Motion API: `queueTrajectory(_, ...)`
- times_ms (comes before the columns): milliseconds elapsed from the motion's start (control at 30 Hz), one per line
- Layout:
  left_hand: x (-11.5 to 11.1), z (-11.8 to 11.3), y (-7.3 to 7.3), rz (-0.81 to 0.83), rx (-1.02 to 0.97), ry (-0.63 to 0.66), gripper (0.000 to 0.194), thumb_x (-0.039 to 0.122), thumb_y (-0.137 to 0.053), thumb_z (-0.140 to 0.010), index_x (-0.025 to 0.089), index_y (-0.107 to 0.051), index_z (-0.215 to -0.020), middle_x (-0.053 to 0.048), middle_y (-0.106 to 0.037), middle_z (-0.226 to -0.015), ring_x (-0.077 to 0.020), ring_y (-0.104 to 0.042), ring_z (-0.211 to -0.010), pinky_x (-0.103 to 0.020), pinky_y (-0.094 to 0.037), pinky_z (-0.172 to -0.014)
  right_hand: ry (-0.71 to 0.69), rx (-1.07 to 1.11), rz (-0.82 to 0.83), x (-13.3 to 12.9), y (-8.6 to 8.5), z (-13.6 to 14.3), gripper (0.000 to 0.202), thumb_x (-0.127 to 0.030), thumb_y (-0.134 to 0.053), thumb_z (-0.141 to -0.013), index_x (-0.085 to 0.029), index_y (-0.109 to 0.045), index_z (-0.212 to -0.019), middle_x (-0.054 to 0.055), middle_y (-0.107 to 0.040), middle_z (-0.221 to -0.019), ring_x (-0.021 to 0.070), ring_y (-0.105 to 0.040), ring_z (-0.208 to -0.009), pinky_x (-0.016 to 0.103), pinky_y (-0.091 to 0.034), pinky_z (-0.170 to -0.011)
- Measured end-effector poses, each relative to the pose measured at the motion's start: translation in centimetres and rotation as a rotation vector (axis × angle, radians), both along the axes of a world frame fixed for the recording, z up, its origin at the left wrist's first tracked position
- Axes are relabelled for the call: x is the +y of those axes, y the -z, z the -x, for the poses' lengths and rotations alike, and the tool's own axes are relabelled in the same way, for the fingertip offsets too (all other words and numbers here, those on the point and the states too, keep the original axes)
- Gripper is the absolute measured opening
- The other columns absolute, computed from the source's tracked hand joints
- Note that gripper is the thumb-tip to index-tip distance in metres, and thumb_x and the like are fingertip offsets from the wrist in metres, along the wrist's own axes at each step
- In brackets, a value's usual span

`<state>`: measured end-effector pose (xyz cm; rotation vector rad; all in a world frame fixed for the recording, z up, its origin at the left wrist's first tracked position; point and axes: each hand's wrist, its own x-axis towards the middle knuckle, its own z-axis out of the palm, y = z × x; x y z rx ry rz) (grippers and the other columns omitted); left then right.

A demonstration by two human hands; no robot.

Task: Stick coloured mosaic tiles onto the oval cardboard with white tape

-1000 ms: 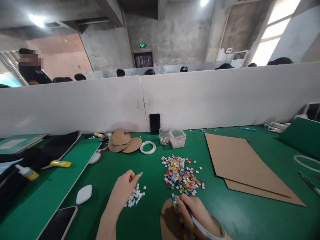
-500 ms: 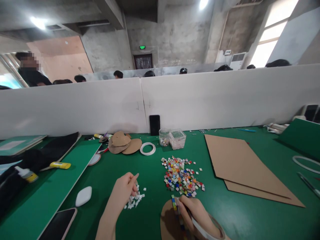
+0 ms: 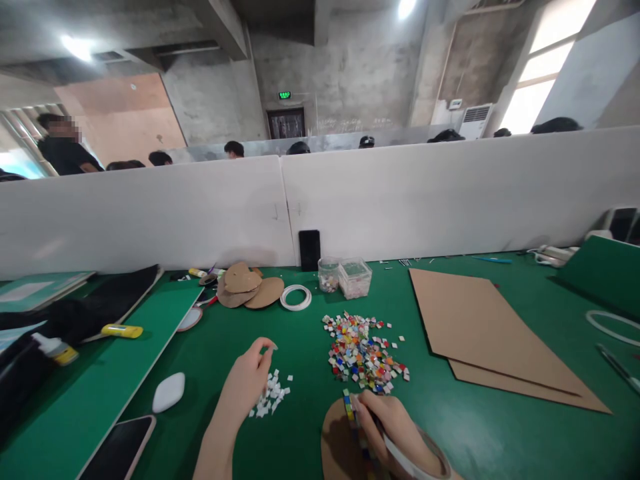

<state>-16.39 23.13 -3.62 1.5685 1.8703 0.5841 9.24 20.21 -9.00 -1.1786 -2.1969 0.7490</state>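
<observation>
My left hand point(image 3: 253, 373) hovers beside a small heap of white mosaic tiles point(image 3: 274, 400). Its fingers are curled in, thumb near the forefinger; anything between the tips is too small to make out. My right hand point(image 3: 395, 423) is closed around a pale roll of tape point(image 3: 407, 465), partly hidden under the palm and wrist. Its fingertips press on a row of coloured tiles point(image 3: 349, 403) along a rounded cardboard piece point(image 3: 334, 437). Most of that row lies in the hand's shadow. Beyond the right hand spreads a pile of multicoloured tiles point(image 3: 363, 350).
Two clear tubs point(image 3: 355, 279) and a white ring point(image 3: 295, 298) stand behind the tiles, near cardboard rounds point(image 3: 265, 293). Large cardboard sheets point(image 3: 480, 320) lie right. At left are a phone point(image 3: 119, 448), a white case point(image 3: 169, 393) and a glue stick point(image 3: 121, 331). A white partition point(image 3: 400, 193) closes the back.
My left hand has lifted slightly up and left, off the white tiles, so more of them show. My right hand stays at the tile row.
</observation>
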Motion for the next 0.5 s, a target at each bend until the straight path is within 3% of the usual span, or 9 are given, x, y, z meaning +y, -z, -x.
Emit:
queueTrajectory(67, 0.02, 0.19, 0.22, 0.000, 0.055, -0.009, 0.030, 0.036, -0.029, -0.085, 0.020, -0.045, -0.104, 0.007, -0.045, -0.045, -0.0147, -0.046, -0.039, -0.022, -0.029, -0.041, -0.005, 0.005, 0.000, 0.02, 0.02, -0.02, 0.031, -0.032, -0.027, -0.093, -0.022, -0.036, -0.065, -0.003, -0.047, -0.055, 0.0100, -0.044, -0.047, 0.021, -0.031, -0.048)
queueTrajectory(167, -0.02, 0.52, 0.49, 0.037, 0.085, 0.028, 0.031, 0.029, -0.035, -0.082, 0.020, -0.041, -0.110, 0.003, -0.054, -0.055, -0.0146, -0.050, -0.046, -0.021, -0.029, -0.043, -0.008, 0.004, -0.018, 0.03, 0.10, -0.02, 0.032, -0.032, -0.028, -0.093, -0.022, -0.035, -0.064, -0.003, -0.048, -0.054, 0.0098, -0.044, -0.046, 0.021, -0.031, -0.047)
queueTrajectory(367, -0.27, 0.29, 0.29, 0.118, 0.113, 0.074, 0.026, 0.034, -0.030, -0.084, 0.021, -0.047, -0.100, 0.005, -0.045, -0.046, -0.0160, -0.047, -0.041, -0.022, -0.027, -0.043, -0.005, 0.003, -0.042, 0.00, 0.45, 0.09, 0.031, -0.031, -0.027, -0.093, -0.022, -0.033, -0.064, -0.003, -0.047, -0.054, 0.0101, -0.043, -0.047, 0.022, -0.032, -0.048)
queueTrajectory(500, -0.41, 0.21, 0.25, 0.142, 0.116, 0.081, 0.024, 0.030, -0.037, -0.080, 0.022, -0.048, -0.100, 0.003, -0.051, -0.053, -0.0156, -0.048, -0.044, -0.021, -0.026, -0.043, -0.005, -0.005, -0.004, -0.04, 0.51, 0.14, 0.030, -0.032, -0.026, -0.093, -0.022, -0.031, -0.065, -0.004, -0.045, -0.055, 0.0101, -0.041, -0.046, 0.022, -0.031, -0.048)
